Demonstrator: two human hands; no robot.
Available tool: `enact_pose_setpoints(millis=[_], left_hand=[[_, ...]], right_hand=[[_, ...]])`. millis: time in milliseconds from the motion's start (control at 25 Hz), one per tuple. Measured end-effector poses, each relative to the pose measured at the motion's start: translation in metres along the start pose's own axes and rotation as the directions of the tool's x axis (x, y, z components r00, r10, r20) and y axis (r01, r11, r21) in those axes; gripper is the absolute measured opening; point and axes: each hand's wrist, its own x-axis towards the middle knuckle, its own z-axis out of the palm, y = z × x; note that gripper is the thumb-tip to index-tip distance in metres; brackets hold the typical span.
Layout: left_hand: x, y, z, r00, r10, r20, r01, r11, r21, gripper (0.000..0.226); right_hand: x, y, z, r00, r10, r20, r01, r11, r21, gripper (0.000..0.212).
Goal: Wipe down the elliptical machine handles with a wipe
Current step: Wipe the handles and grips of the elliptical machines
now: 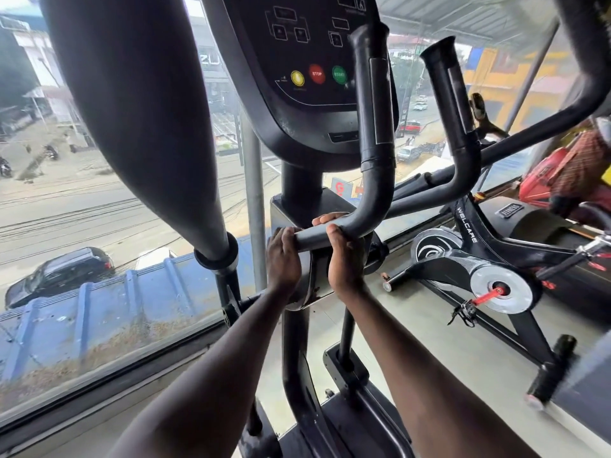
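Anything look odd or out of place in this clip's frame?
No wipe shows. Both the left hand and the right hand sit bare on the dark grey curved metal handlebar, right fingers curled over it.

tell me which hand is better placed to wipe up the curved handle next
Right, probably. The right hand already grips the handle just below its upward bend; the left hand holds the bar's end, farther away. No wipe is visible.
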Motion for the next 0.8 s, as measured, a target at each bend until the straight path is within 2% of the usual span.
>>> enact_pose_setpoints(millis=[40,120,200,320,360,400,480,560,600,680,760,800], left_hand=[[0.007,0.001,-0.004,0.998,-0.049,0.033,0.049,0.999,0.011,0.043],[0.009,0.015,-0.004,0.996,-0.048,0.078,0.050,0.998,-0.025,0.042],[-0.001,0.032,0.004,0.994,0.067,0.081,-0.058,0.993,-0.102,0.041],[-0.016,0.028,0.011,0.952,0.307,-0.017,-0.307,0.952,0.010,0.043],[-0.016,0.021,0.010,0.939,0.341,-0.047,-0.339,0.940,0.029,0.041],[-0.013,0.013,0.009,0.947,0.315,-0.070,-0.314,0.949,0.019,0.038],[-0.007,-0.002,0.007,0.990,0.106,-0.093,-0.109,0.994,-0.031,0.034],[0.001,-0.012,0.007,0.982,-0.180,-0.059,0.168,0.972,-0.162,0.032],[0.005,-0.010,0.007,0.948,-0.317,-0.027,0.297,0.912,-0.283,0.029],[0.014,0.001,0.007,0.837,-0.541,0.083,0.497,0.685,-0.533,0.024],[0.019,0.019,0.004,0.712,-0.686,0.151,0.575,0.446,-0.686,0.020],[0.020,0.024,0.003,0.670,-0.724,0.165,0.580,0.371,-0.726,0.018]], right_hand=[[0.000,0.000,-0.001,1.000,-0.007,0.003,0.007,1.000,-0.029,0.023],[-0.001,-0.001,-0.001,1.000,-0.019,-0.006,0.019,0.998,-0.059,0.028],[0.000,0.000,0.000,1.000,0.007,-0.031,-0.008,0.999,-0.042,0.023],[-0.001,0.002,0.004,0.998,0.027,-0.052,-0.025,0.999,0.034,0.015],[-0.001,0.003,0.003,0.998,0.010,-0.057,-0.008,0.999,0.034,0.014],[0.000,0.002,0.002,0.998,-0.009,-0.057,0.011,0.999,0.030,0.012],[-0.001,0.000,0.000,0.998,-0.038,-0.045,0.038,0.999,-0.003,0.011],[-0.002,-0.003,0.000,0.999,-0.032,-0.038,0.030,0.999,-0.032,0.012],[-0.002,-0.005,0.000,0.999,-0.020,-0.042,0.018,0.999,-0.047,0.012],[-0.002,-0.008,0.002,0.999,-0.003,-0.054,0.000,0.998,-0.065,0.013],[-0.003,-0.010,0.003,0.997,0.016,-0.071,-0.022,0.997,-0.080,0.016],[-0.004,-0.012,0.004,0.997,0.028,-0.078,-0.035,0.996,-0.086,0.018]])
